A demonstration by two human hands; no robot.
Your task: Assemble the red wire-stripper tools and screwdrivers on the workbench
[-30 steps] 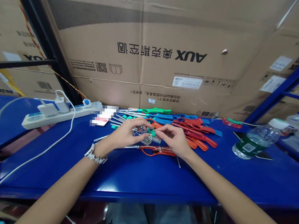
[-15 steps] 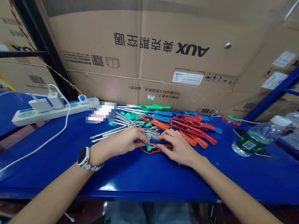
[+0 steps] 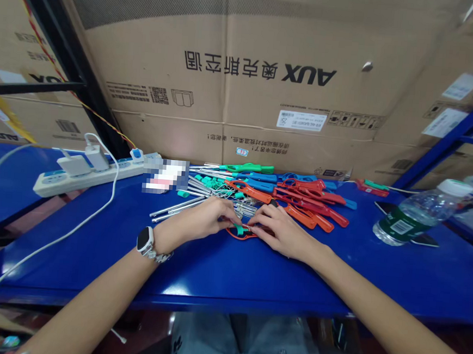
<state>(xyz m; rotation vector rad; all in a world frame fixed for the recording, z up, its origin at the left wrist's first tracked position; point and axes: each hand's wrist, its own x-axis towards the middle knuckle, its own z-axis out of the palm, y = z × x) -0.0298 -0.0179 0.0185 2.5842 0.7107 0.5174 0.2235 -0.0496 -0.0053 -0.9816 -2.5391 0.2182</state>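
Near the glossy tabletop's (image 3: 294, 279) middle, the left hand (image 3: 217, 219) pinches a small green piece (image 3: 240, 230); the right hand (image 3: 279, 229) curls over a glossy orange casing (image 3: 242, 237).

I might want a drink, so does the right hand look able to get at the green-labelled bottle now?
Probably yes: bare blue tabletop leaves the right hand a way past the red handles to the bottle, though its fingers look busy with an orange-rimmed piece.

Glossy, smooth blue desk (image 3: 285, 284); matt cardboard box (image 3: 157, 40); shiny metal rods (image 3: 172, 210); clear plastic bottle (image 3: 422, 210); smooth plastic handles (image 3: 303, 216).
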